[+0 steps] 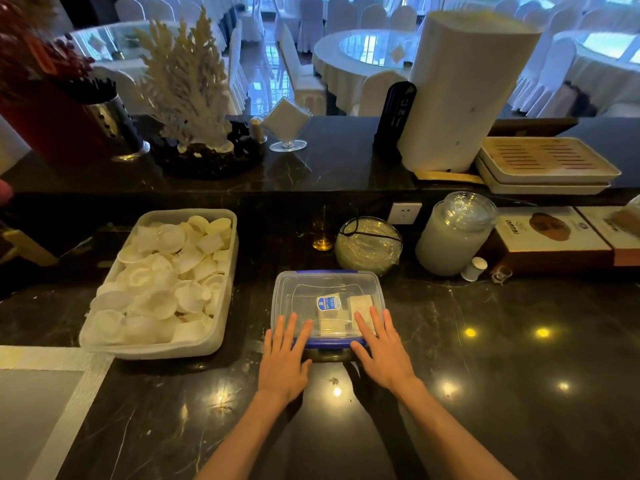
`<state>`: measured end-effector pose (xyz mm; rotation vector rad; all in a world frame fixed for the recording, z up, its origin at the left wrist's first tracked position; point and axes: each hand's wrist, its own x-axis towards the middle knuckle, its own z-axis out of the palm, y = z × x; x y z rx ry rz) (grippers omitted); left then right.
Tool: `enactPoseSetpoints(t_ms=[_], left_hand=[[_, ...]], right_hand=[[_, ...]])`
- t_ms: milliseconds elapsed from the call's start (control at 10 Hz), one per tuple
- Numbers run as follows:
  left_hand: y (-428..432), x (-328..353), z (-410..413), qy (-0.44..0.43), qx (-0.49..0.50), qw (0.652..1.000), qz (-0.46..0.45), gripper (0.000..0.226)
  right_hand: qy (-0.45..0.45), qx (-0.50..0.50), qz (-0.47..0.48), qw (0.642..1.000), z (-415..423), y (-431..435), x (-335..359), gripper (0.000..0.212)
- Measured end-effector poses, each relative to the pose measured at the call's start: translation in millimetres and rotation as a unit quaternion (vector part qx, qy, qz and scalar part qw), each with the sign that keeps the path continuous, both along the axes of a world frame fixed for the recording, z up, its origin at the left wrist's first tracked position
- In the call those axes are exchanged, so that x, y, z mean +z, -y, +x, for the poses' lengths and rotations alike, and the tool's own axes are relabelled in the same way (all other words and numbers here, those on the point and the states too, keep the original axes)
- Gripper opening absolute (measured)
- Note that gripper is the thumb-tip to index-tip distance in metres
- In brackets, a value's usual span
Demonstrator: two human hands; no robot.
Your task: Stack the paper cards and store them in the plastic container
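Observation:
A clear plastic container [327,292] with a blue-rimmed lid sits on the dark marble counter in front of me. Through the lid I see stacks of white paper cards [360,303] and a blue round label. My left hand [285,358] lies flat with fingers spread on the lid's near left corner. My right hand [381,351] lies flat on the near right corner, fingers spread too. Neither hand holds anything; both rest on the lid.
A large white tub [228,271] full of small white dishes stands to the left. Behind the container are a glass bowl [369,244], a lidded glass jar [453,233], a small white shaker [474,268] and boxes at the right. A raised ledge carries decor and trays.

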<state>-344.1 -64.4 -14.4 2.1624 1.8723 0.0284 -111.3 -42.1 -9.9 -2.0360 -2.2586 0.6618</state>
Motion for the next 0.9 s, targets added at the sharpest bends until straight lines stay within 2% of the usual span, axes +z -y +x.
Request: enactPoseSetpoints(t_ms=[400,700,800,900], left_hand=[[1.8,0.6,-54.5,-0.035,0.010,0.999,0.007,0.092],[0.7,10.2,-49.4,-0.043,0.019,0.999,-0.021,0.094],[-9.7,23.8,-55.1,0.010,0.018,0.999,-0.040,0.081],[-20.3,42.4,-63.9,0.030,0.014,0.999,-0.021,0.060]], right_hand=[[-0.012,0.021,-0.016,1.000,-51.2,0.7,7.6,0.071],[0.009,0.029,-0.024,0.999,-50.7,-3.6,17.3,0.070],[0.002,0.042,-0.033,0.999,-46.3,-12.3,32.7,0.063],[0.000,0.057,0.038,0.998,-41.8,-16.2,51.9,0.044]])
